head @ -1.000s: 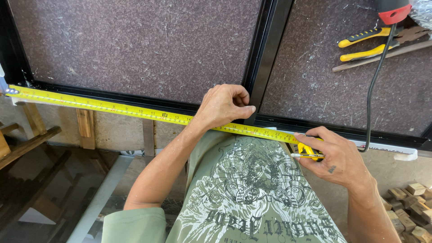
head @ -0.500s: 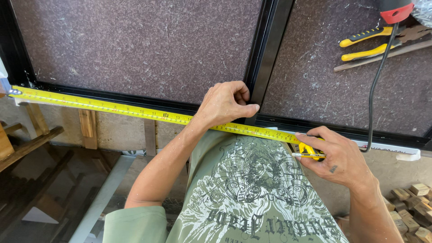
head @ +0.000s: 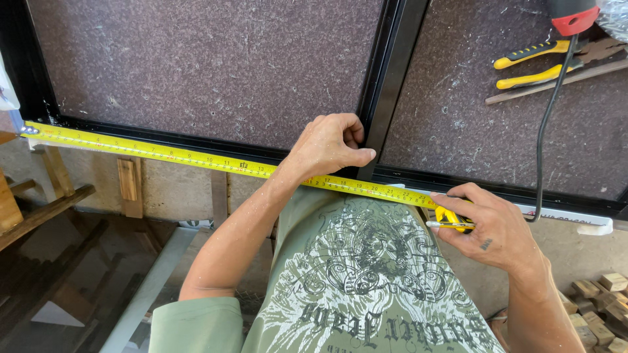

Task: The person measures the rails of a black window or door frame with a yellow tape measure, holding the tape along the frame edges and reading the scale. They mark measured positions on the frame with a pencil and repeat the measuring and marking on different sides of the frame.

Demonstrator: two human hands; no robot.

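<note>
A yellow tape measure blade (head: 150, 151) runs along the near rail of a black metal frame (head: 196, 140) lying on a dark felt-covered bench. Its hook end sits at the frame's left corner (head: 29, 129). My left hand (head: 327, 145) grips the frame's black upright bar (head: 386, 91) where it meets the near rail, pressing over the tape. My right hand (head: 487, 225) holds the yellow tape measure case (head: 453, 219) at the bench edge, along with a thin white pencil-like stick lying across its fingers.
Yellow-handled pliers (head: 533, 62) and a wooden strip lie at the back right. A red-and-black power tool (head: 574, 13) trails a black cord (head: 546, 124) toward the bench edge. Small wood offcuts (head: 602, 301) pile up at lower right; timber pieces (head: 39, 202) lie on the floor at left.
Almost nothing moved. My left thumb has shifted slightly along the rail, and both hands stay in place on the frame and the tape.
</note>
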